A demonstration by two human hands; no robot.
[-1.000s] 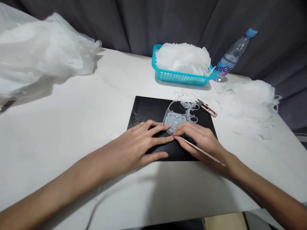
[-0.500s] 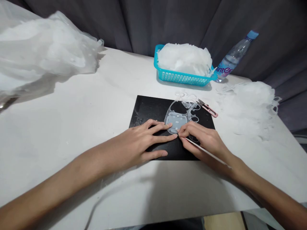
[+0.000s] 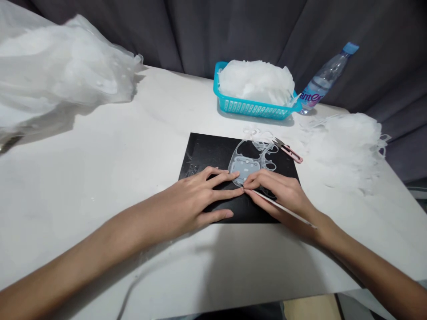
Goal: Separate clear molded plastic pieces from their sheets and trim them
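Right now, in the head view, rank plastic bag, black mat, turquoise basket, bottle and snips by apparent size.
1. Plastic bag (cut off at left)
2. Black mat
3. Turquoise basket
4. Bottle
5. Snips

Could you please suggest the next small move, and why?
Perhaps ease the thin white stick slightly along the lower edge of the flat translucent plastic piece: the right hand holds the stick beside that edge, while the left hand touches the piece.

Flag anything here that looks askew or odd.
The pink-handled thread snips lie askew at the far right corner of the black mat, jutting past its edge. The water bottle seems tilted, perhaps by lens distortion.
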